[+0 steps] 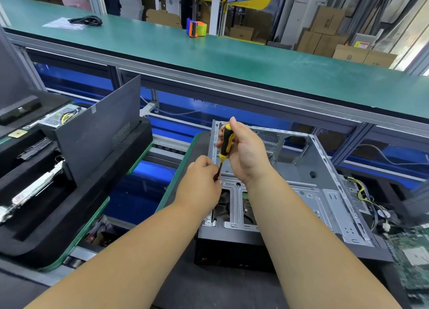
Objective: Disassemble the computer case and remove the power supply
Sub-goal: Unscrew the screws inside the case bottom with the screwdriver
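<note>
An open grey metal computer case (pixel 308 188) lies on its side in front of me, its interior bare. My right hand (pixel 246 153) grips the yellow-and-black handle of a screwdriver (pixel 225 144) held upright over the case's left edge. My left hand (pixel 204 181) pinches the screwdriver's shaft near its tip, low against the case frame. A power supply (pixel 355 192) with yellow and black wires sits just outside the case's right wall. A circuit board (pixel 415 255) lies at the right edge.
A dark side panel (pixel 99 127) stands upright on a black foam tray (pixel 69 216) at left, with another power supply (pixel 60 117) behind it. A green conveyor bench (pixel 232 53) runs across the back, carrying a tape dispenser (pixel 196 29) and a black cable (pixel 87 20).
</note>
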Demonstrator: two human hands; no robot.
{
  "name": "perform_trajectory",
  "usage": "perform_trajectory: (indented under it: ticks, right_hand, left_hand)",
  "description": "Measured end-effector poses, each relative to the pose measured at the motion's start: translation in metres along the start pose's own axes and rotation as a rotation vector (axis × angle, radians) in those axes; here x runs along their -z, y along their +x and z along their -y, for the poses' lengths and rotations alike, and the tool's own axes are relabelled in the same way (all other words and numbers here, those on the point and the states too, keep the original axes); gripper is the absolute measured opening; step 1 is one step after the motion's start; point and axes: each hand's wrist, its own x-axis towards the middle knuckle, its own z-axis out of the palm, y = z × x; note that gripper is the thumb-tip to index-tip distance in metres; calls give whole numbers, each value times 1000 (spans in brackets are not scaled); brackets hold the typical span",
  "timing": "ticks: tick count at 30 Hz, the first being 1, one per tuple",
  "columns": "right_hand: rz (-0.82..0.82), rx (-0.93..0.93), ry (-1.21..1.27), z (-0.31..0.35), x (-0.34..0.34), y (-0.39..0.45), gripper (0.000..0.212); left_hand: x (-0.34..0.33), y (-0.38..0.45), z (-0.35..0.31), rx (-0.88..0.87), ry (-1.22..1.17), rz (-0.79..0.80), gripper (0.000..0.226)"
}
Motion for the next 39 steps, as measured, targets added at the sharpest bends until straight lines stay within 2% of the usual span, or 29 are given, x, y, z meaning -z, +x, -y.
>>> perform_trajectory:
  ticks: [4,7,9,12,16,23,29,31,34,39]
  right_hand:
    - [-43,-8,81,-2,-3,1,45]
    - [15,28,126,-6,-2,0,52]
    - [67,39,136,-7,-2,-1,47]
    - [123,67,57,-9,-1,-3,26]
    - [144,76,-35,-9,3,-5,19]
    - [190,40,-65,-11,1,-7,47]
    - [208,28,-22,-11,-7,-6,56]
    - [217,33,-10,-9,-5,-7,48]
    - [186,30,-29,-8,-1,-9,25]
    - [102,7,0,-4,4,-6,22]
  left_hand:
    - [-1,0,0,8,1,-5,11]
    - [-1,1,0,11,18,0,12]
    - [0,1,-1,11,19,2,12]
    - [1,1,-1,3,24,-1,11]
    - [0,-1,1,0,29,-2,17]
    - [1,-2,1,15,20,15,24]
    - [5,-2,-2,-10,50,30,11]
    - [6,-2,-4,-7,62,37,9]
    - [5,-2,-5,-10,69,40,8]
    - [2,-2,-4,-14,84,28,14]
